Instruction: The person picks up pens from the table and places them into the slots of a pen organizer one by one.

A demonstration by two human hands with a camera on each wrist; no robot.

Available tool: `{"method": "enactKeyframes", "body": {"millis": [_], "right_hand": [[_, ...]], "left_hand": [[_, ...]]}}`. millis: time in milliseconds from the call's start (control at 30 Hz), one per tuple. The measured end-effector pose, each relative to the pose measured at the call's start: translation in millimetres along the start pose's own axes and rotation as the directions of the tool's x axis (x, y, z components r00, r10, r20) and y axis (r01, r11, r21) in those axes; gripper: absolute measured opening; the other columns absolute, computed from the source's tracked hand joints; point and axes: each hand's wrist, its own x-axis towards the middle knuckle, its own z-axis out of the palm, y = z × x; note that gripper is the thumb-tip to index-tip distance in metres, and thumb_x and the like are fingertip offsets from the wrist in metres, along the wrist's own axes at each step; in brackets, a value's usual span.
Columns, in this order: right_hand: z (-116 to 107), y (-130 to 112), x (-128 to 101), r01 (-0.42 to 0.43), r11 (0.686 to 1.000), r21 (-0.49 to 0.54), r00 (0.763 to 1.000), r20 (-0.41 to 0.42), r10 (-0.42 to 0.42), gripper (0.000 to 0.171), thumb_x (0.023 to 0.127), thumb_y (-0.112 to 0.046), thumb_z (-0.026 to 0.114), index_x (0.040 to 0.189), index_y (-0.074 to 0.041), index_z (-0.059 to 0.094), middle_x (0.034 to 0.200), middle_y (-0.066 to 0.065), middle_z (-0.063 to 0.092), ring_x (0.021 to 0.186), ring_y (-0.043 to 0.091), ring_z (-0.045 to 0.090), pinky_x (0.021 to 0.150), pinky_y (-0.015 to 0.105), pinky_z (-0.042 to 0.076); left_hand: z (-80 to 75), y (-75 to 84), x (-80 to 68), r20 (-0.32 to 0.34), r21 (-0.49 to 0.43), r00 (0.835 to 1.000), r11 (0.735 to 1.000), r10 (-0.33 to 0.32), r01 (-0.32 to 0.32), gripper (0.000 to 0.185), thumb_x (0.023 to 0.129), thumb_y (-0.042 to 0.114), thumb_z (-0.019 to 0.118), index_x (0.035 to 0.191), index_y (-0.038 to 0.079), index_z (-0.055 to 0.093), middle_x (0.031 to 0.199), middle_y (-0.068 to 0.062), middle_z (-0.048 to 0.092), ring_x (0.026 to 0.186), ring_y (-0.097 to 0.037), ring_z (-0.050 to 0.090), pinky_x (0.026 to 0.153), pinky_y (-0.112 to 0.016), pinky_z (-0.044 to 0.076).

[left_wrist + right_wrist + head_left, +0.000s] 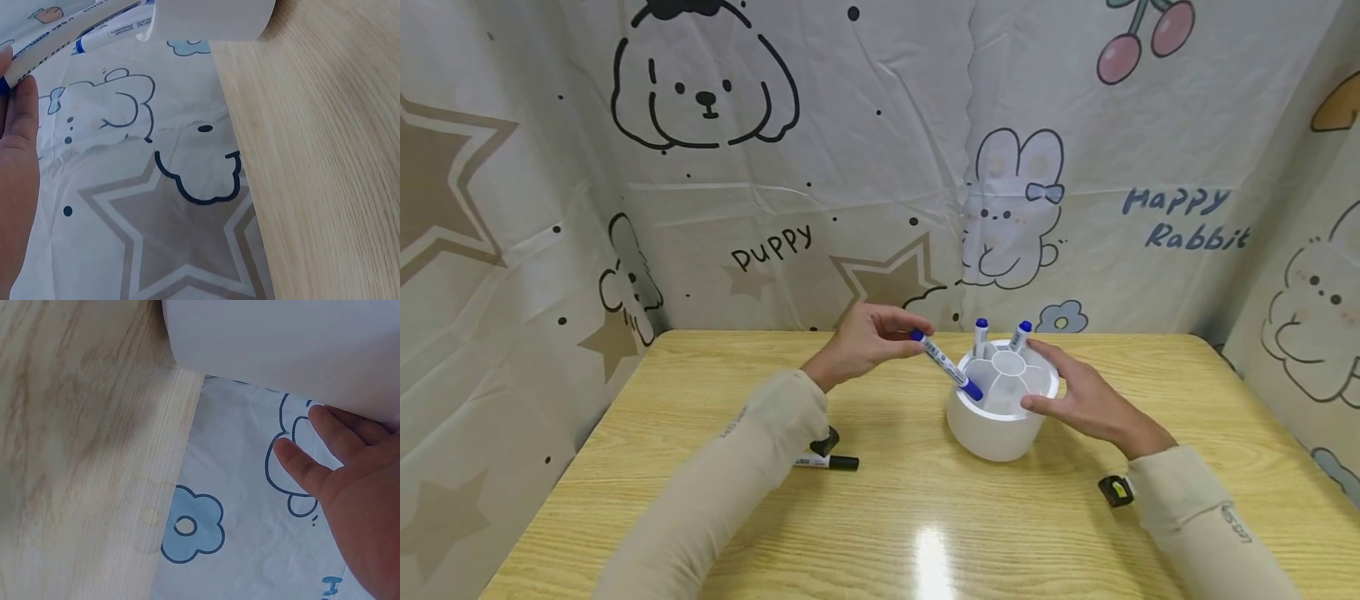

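My left hand (876, 337) pinches the upper end of a blue-capped whiteboard marker (946, 364) between thumb and fingertips. The marker slants down to the right, its lower blue end inside the left rim of a round white pen holder (995, 437). The left wrist view also shows this marker (69, 36) in my left hand (19, 134). My right hand (1086, 400) holds the pen holder's right side, thumb at the front rim and fingers towards the back. From the right wrist, the fingers of my right hand (356, 469) reach the holder's white wall (281, 350).
Two blue-capped markers, one at the back (981, 337) and one at the back right (1021, 335), stand in the holder's compartments. A black-capped marker (842, 462) lies on the wooden table (880, 533), partly hidden by the left sleeve. Printed cloth (880, 150) hangs behind.
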Motion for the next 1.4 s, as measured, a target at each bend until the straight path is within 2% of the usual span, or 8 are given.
{"method": "enactKeyframes", "body": {"millis": [133, 333, 633, 867, 1000, 1300, 1400], "right_hand": [[1, 1, 0, 0.024, 1.0, -0.001, 1.0, -0.008, -0.024, 0.091, 0.089, -0.037, 0.075, 0.155, 0.001, 0.026, 0.153, 0.031, 0.033, 0.134, 0.053, 0.038, 0.103, 0.071, 0.034], [3, 2, 0, 0.029, 1.0, 0.012, 0.999, -0.019, -0.028, 0.087, 0.091, -0.034, 0.073, 0.154, 0.003, 0.026, 0.152, 0.031, 0.036, 0.133, 0.051, 0.041, 0.103, 0.069, 0.036], [3, 0, -3, 0.044, 0.999, 0.004, 0.999, -0.027, -0.044, 0.086, 0.091, -0.033, 0.074, 0.153, 0.004, 0.028, 0.149, 0.031, 0.04, 0.129, 0.051, 0.046, 0.101, 0.069, 0.038], [3, 2, -7, 0.045, 0.999, 0.006, 0.998, -0.045, -0.044, 0.085, 0.09, -0.031, 0.075, 0.151, 0.005, 0.028, 0.147, 0.031, 0.042, 0.128, 0.052, 0.046, 0.101, 0.07, 0.037], [1, 3, -10, 0.047, 0.999, 0.011, 0.998, -0.049, -0.046, 0.083, 0.091, -0.03, 0.074, 0.15, 0.006, 0.029, 0.146, 0.032, 0.043, 0.129, 0.053, 0.045, 0.102, 0.071, 0.035], [-4, 5, -17, 0.055, 0.998, 0.018, 0.996, -0.068, -0.053, 0.075, 0.092, -0.023, 0.074, 0.148, 0.006, 0.033, 0.147, 0.032, 0.042, 0.133, 0.055, 0.039, 0.103, 0.074, 0.03], [-7, 5, -16, 0.051, 0.999, 0.019, 0.997, -0.067, -0.05, 0.077, 0.093, -0.023, 0.072, 0.15, 0.006, 0.029, 0.15, 0.032, 0.038, 0.134, 0.055, 0.037, 0.103, 0.074, 0.028]], "left_hand": [[4.2, -1.0, 1.8, 0.012, -0.008, 1.0, 1.0, -0.002, 0.002, 0.027, 0.087, -0.009, 0.072, 0.113, -0.01, 0.069, 0.11, -0.019, 0.072, 0.099, -0.032, 0.069, 0.085, -0.035, 0.059], [10.2, 0.6, 5.0, 0.025, -0.009, 1.0, 1.0, -0.008, 0.008, 0.028, 0.087, -0.008, 0.072, 0.115, -0.008, 0.069, 0.112, -0.018, 0.071, 0.099, -0.024, 0.07, 0.085, -0.034, 0.058], [10.7, -2.1, 1.9, 0.038, -0.003, 0.998, 0.998, -0.055, 0.055, 0.033, 0.088, -0.005, 0.073, 0.121, -0.005, 0.068, 0.118, -0.016, 0.07, 0.106, -0.023, 0.069, 0.088, -0.032, 0.057], [3.4, -8.5, -6.0, 0.043, 0.011, 0.995, 0.996, -0.092, 0.091, 0.034, 0.089, -0.002, 0.073, 0.122, -0.003, 0.068, 0.12, -0.014, 0.07, 0.109, -0.022, 0.068, 0.09, -0.031, 0.056], [-3.4, -13.8, -12.8, 0.045, 0.011, 0.995, 0.996, -0.091, 0.091, 0.033, 0.089, -0.003, 0.073, 0.122, -0.004, 0.068, 0.119, -0.014, 0.07, 0.108, -0.023, 0.068, 0.09, -0.032, 0.056], [-24.3, -25.6, -34.0, 0.041, 0.025, 0.993, 0.994, -0.107, 0.106, 0.035, 0.089, -0.001, 0.074, 0.123, -0.004, 0.068, 0.119, -0.014, 0.07, 0.108, -0.024, 0.068, 0.089, -0.034, 0.057], [-31.1, -28.7, -41.5, 0.04, 0.03, 0.991, 0.991, -0.129, 0.128, 0.035, 0.089, -0.001, 0.074, 0.123, -0.004, 0.068, 0.12, -0.015, 0.069, 0.109, -0.024, 0.068, 0.089, -0.033, 0.056]]}}
